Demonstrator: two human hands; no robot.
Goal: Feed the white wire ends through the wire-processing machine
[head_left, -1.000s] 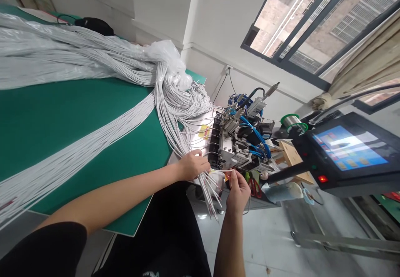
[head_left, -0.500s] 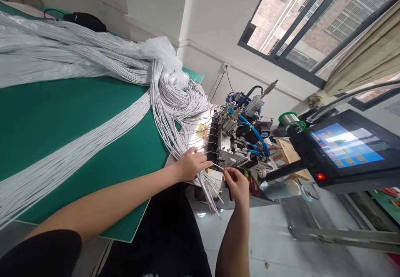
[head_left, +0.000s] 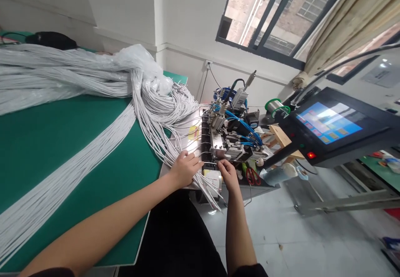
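My left hand (head_left: 185, 171) is closed around a white cable, resting over the near end of a bundle of white cables (head_left: 208, 190). A single white cable (head_left: 210, 163) stretches from its fingers to my right hand (head_left: 228, 174), which pinches the tip between thumb and forefinger. Both hands are at the near end of a metal machine (head_left: 217, 140) with a dark slotted strip (head_left: 205, 137) along its left side. Several cables lie across into that strip. The fingers partly hide the held cable. Below the hands, the loose cable ends hang over a white roll (head_left: 215, 177).
A green table (head_left: 118, 193) on the left bears long cable bundles (head_left: 62, 185) and plastic wrapping (head_left: 137, 56). Right of the machine are red-handled scissors (head_left: 252, 176), a wire spool (head_left: 276, 108) and a touchscreen panel (head_left: 329, 121) on an arm.
My right hand has moved the cable tip up to the machine's near edge, so the cable now lies level in line with the strip. The camera view has also shifted.
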